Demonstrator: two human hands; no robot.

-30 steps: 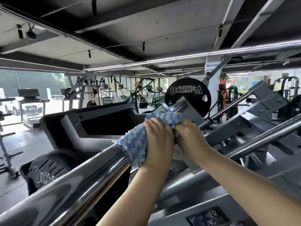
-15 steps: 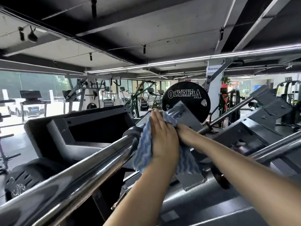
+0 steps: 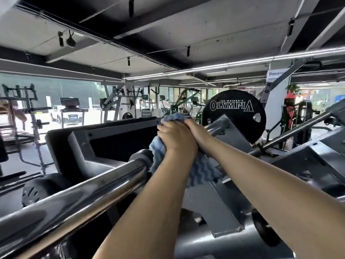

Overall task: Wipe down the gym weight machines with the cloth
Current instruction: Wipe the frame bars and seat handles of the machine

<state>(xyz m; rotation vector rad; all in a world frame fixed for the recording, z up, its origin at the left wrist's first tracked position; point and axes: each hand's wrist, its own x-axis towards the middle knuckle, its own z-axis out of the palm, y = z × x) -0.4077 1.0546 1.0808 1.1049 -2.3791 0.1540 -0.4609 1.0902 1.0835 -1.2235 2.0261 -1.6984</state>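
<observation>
Both forearms are stretched forward, wrists side by side. The cloth (image 3: 158, 152) is gripped by the left hand (image 3: 176, 136), fingers curled over it, bunched at the top of the chrome bar (image 3: 78, 195). The right hand (image 3: 197, 133) is pressed against the left; its grip is hidden, state can't be told. The Olympia plate (image 3: 240, 111) is seen just behind, the black pad (image 3: 104, 135) left.
</observation>
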